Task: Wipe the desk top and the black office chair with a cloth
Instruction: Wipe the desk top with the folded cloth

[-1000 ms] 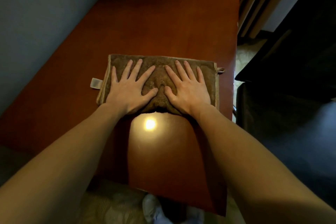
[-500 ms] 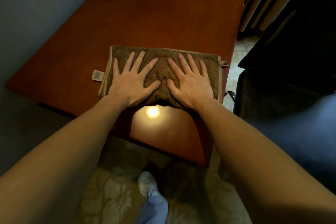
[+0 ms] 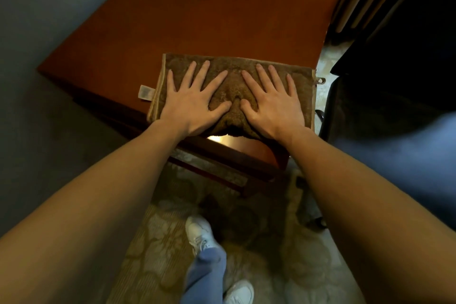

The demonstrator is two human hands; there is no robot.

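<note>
Cloth (image 3: pixel 232 91), brown and folded into a long rectangle, lies flat at the near end of the desk (image 3: pixel 222 12). Its long axis runs left to right across the desk's width. Its right hem sits close to the desk's right edge and its near left corner is about at the near edge. A white tag (image 3: pixel 146 92) sticks out on the left and a small loop (image 3: pixel 320 80) on the right.

Left hand (image 3: pixel 190 103) and right hand (image 3: pixel 274 106) press on it side by side, palms down. The fingers (image 3: pixel 204 74) are straight, spread wide and pointing away from the person, gripping nothing. Between the two thumbs the cloth is rucked into a ridge. It lies directly under both hands, so neither is nearer.

Only a thin strip of desk is left toward the person, so the pull looks nearly spent. The next stroke probably has to go away or sideways. The black chair (image 3: pixel 365 111) stands just right of the desk, on the right hand's side.

Half a second ago a broad band of bare desk with a round lamp glare lay between cloth and near edge. Now the cloth has come back almost over that glare, the hands are set as before, and more carpet (image 3: pixel 158 242) and a white shoe (image 3: pixel 198 232) show below
</note>
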